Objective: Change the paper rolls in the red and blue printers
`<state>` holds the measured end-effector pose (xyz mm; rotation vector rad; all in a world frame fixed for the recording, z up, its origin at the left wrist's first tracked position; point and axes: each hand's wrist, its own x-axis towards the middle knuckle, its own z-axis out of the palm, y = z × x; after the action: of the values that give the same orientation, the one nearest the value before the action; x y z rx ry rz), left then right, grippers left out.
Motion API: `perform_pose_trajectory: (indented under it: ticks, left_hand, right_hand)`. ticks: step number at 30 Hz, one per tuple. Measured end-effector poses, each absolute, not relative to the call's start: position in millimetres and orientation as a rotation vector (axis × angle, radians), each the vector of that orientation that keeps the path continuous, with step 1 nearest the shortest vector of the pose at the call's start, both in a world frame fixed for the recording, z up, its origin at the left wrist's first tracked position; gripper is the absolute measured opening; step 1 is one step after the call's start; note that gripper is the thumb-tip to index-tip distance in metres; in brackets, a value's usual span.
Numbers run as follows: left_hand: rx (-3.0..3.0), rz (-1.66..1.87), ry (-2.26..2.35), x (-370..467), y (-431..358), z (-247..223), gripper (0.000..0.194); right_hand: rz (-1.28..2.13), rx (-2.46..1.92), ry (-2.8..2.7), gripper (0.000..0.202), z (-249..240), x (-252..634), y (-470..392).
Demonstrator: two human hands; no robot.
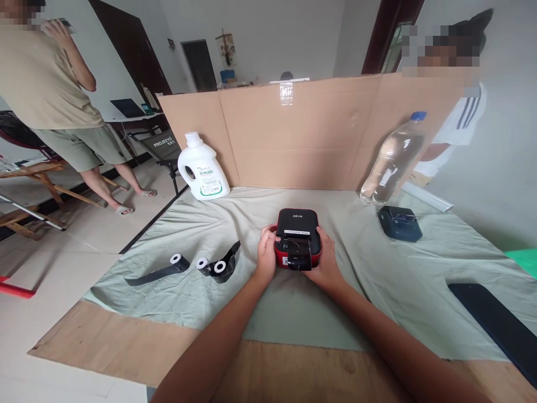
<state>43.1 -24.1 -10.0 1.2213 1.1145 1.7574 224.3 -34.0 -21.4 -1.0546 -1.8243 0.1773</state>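
Both hands hold a red and black portable label printer [297, 224] at the middle of the cloth. My left hand [267, 251] is wrapped round its left side, with the thumb near the top front edge. My right hand [328, 257] grips the right side, its fingers partly hidden by the body. A shiny black strip [299, 254] hangs over the printer's front. To the left lie several small black rolls with white cores: one roll [179, 262] trails a long strip, and another roll [220, 268] has a loose, curled end.
A cardboard panel [293, 134] stands behind, with a white jug [205, 168] and a clear blue-capped bottle [394, 159] before it. A dark blue device [399, 223] and a black phone-like slab [495, 324] lie right. One person [54, 84] stands left, another [470, 117] behind the panel.
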Motion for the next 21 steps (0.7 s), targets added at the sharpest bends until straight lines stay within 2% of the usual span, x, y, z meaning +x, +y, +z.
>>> perform_pose_trajectory:
  ticks: [10, 17, 21]
  left_hand:
    - [1.168, 1.775, 1.07, 41, -22, -20, 0.036]
    - [1.281, 1.788, 0.951, 40, -29, -17, 0.032]
    - [1.319, 1.795, 0.95, 37, -30, -18, 0.027]
  right_hand:
    - [0.339, -1.023, -1.832, 0.108, -20, 228, -28]
    - [0.66, -0.953, -1.899, 0.097, -4, 245, -25]
    - [0.778, -0.923, -1.852, 0.077, -1, 254, -25]
